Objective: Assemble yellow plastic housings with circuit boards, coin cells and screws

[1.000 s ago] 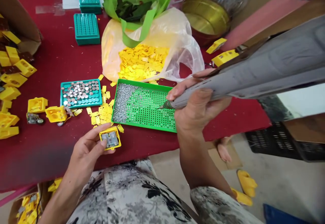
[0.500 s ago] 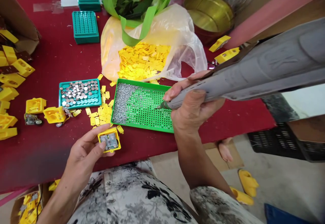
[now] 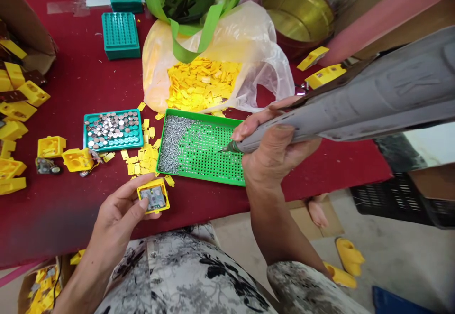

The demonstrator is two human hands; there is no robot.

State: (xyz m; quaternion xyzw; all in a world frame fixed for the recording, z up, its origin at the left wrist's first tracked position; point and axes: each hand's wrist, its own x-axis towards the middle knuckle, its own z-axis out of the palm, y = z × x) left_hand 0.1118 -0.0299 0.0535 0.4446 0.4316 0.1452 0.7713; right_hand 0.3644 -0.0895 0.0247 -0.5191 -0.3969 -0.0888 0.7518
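Note:
My left hand (image 3: 117,209) pinches a square yellow plastic casing (image 3: 153,196) with a small circuit board inside, at the table's near edge. My right hand (image 3: 279,155) grips a large grey electric screwdriver (image 3: 355,110), its thin bit (image 3: 227,149) held just above a green perforated tray (image 3: 216,162). Tiny silver screws (image 3: 174,145) fill the tray's left part, and others lie scattered among the holes. Below the bit, I cannot tell whether it touches a screw. Small yellow tags (image 3: 140,160) lie loose between the casing and a teal tray of silver coin cells (image 3: 113,130).
A red tablecloth (image 3: 64,67) covers the table. Yellow casings (image 3: 16,110) lie at the left, beside a cardboard box (image 3: 24,20). Behind stand a plastic bag of yellow tags (image 3: 202,86), a green bag (image 3: 192,1), teal trays (image 3: 121,35) and a brass tin (image 3: 297,13).
The whole view has drifted slightly, with the far objects sliding up and right. Both hands stay in nearly the same pose, still holding the casing and the screwdriver.

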